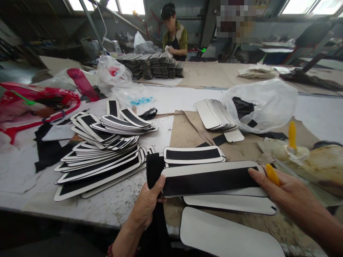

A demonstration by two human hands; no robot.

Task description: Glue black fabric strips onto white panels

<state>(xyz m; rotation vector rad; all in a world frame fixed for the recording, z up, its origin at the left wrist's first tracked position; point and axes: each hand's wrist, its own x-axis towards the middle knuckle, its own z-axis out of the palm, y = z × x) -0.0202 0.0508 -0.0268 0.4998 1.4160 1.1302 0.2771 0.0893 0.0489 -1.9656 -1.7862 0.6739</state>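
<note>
A long white panel with rounded corners and a black strip along its middle is held level between both hands. My left hand is closed on its left end, thumb on top. Black fabric strips lie beside that thumb and hang below the hand. My right hand is closed at the right end, thumb pressing on the black strip. A yellow handle shows between its thumb and fingers; the tool's other end is hidden. Under and behind the held panel lie a black-striped panel and plain white panels.
Black-striped panels are heaped at left. Plain panels stand fanned near a clear plastic bag. A glue-smeared container with another yellow handle stands at right. Across the table, a person works behind stacked pieces.
</note>
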